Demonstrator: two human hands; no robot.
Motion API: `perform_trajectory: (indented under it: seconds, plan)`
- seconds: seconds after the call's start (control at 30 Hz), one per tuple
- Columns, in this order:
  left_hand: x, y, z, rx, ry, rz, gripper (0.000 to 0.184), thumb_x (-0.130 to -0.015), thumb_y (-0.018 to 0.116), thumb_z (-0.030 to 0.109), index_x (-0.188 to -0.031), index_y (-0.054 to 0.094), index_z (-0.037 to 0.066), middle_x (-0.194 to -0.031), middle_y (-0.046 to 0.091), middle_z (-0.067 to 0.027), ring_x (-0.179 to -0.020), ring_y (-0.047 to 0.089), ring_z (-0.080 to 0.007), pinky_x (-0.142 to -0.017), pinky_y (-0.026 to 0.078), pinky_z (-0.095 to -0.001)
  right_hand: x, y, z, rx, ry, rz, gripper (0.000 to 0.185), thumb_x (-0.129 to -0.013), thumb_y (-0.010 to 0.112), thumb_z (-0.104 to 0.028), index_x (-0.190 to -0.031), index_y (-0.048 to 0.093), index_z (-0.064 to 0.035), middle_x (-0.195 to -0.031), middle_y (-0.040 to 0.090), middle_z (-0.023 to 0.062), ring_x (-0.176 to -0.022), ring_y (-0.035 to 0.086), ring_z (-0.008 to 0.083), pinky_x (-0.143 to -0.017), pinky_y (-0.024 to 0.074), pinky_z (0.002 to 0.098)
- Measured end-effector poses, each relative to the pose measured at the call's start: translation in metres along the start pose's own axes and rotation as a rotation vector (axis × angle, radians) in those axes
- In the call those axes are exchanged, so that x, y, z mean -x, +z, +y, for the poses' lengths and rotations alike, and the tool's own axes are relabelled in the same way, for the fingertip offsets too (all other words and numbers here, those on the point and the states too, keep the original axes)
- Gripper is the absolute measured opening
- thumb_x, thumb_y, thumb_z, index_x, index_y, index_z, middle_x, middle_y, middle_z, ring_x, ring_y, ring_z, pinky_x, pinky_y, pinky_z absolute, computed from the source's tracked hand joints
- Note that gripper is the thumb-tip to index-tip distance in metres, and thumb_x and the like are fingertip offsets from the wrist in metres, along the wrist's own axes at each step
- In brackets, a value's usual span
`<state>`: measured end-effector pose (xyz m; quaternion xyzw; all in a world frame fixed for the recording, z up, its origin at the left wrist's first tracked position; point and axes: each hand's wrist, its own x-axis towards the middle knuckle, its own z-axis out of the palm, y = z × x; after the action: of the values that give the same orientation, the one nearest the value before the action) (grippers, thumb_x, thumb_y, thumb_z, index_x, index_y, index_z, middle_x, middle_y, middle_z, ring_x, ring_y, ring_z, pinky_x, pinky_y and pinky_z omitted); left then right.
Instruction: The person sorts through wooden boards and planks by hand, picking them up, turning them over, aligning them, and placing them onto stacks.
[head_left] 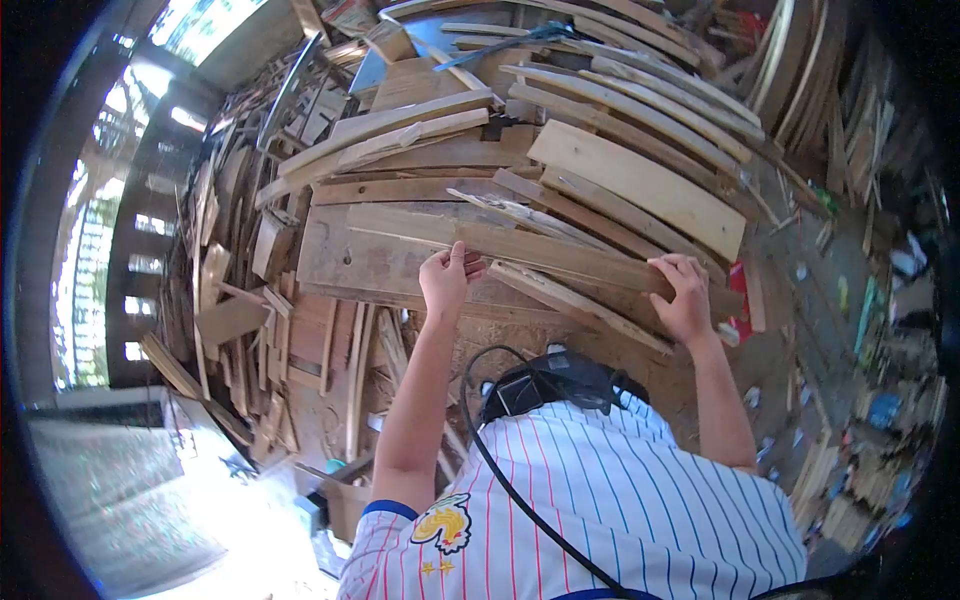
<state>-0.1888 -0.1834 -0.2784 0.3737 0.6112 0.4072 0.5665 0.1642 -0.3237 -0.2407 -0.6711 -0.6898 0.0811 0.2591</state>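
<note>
A long, narrow wooden plank [560,248] lies crosswise in front of me. My left hand [445,283] is closed on its near edge left of the middle, thumb on top and fingers curled at the edge. Toward the plank's right end, my right hand [685,303] grips it with fingers over the top and thumb on the near side. A rough-edged wood strip [580,305] slants between my hands, closer to my body. Beneath the plank is a wide, worn board [325,255]. Beyond it rests a broad pale board [640,185].
Stacked planks [640,110] fill the far side, with a blue strap [510,45] across some. Wood offcuts [235,320] heap up on the left. Scraps and litter cover the floor [800,340] at right. A black cable [480,420] runs over my shirt.
</note>
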Motion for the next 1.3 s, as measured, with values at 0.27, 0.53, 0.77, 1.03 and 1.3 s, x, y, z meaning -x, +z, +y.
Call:
perform_trajectory:
  seconds: [0.27, 0.53, 0.77, 1.03, 1.3]
  plan:
    - [0.006, -0.023, -0.004, -0.076, 0.042, 0.213, 0.049, -0.102, 0.047, 0.037, -0.075, 0.062, -0.001, -0.058, 0.058, -0.0045, -0.053, 0.057, -0.0112, -0.048, 0.044, -0.0261, -0.016, -0.006, -0.023, 0.064, -0.044, -0.115, 0.063, -0.065, 0.085, -0.024, -0.122, 0.061, -0.0136, -0.115, 0.058, 0.0053, -0.111, 0.054, 0.0259, -0.097, 0.0398, 0.0403]
    - [0.050, -0.044, -0.073, -0.021, 0.073, 0.196, 0.057, -0.102, 0.045, 0.043, -0.060, 0.053, 0.006, -0.051, 0.043, 0.0026, -0.049, 0.042, -0.0080, -0.048, 0.033, -0.0273, -0.066, 0.056, -0.074, 0.112, -0.224, -0.259, 0.076, -0.069, 0.083, -0.031, -0.135, 0.051, -0.0111, -0.125, 0.057, 0.0087, -0.116, 0.053, 0.0278, -0.098, 0.0416, 0.0425]
    - [0.114, -0.127, -0.153, -0.275, -0.120, 0.365, 0.050, -0.100, 0.049, 0.039, -0.074, 0.065, -0.001, -0.060, 0.058, -0.0048, -0.058, 0.055, -0.0144, -0.058, 0.045, -0.0325, -0.095, 0.085, -0.075, -0.004, -0.172, -0.353, 0.075, -0.069, 0.084, -0.029, -0.132, 0.053, -0.0040, -0.119, 0.064, 0.0155, -0.110, 0.061, 0.0314, -0.094, 0.0479, 0.0403]
    - [0.187, -0.210, -0.233, -0.560, -0.218, 0.471, 0.038, -0.096, 0.052, 0.031, -0.086, 0.067, -0.002, -0.082, 0.065, -0.0251, -0.081, 0.064, -0.0421, -0.072, 0.049, -0.0461, -0.102, 0.078, -0.090, -0.065, -0.043, -0.461, 0.073, -0.068, 0.086, -0.023, -0.129, 0.055, 0.0024, -0.121, 0.063, 0.0205, -0.112, 0.061, 0.0303, -0.097, 0.0483, 0.0380]
    - [0.216, -0.262, -0.278, -0.586, -0.361, 0.377, 0.034, -0.093, 0.053, 0.030, -0.096, 0.068, -0.001, -0.095, 0.066, -0.0255, -0.094, 0.063, -0.0422, -0.084, 0.050, -0.0487, -0.096, 0.078, -0.100, 0.040, -0.114, -0.385, 0.069, -0.067, 0.087, -0.024, -0.125, 0.059, 0.0010, -0.109, 0.060, 0.0149, -0.109, 0.057, 0.0286, -0.095, 0.0463, 0.0378]
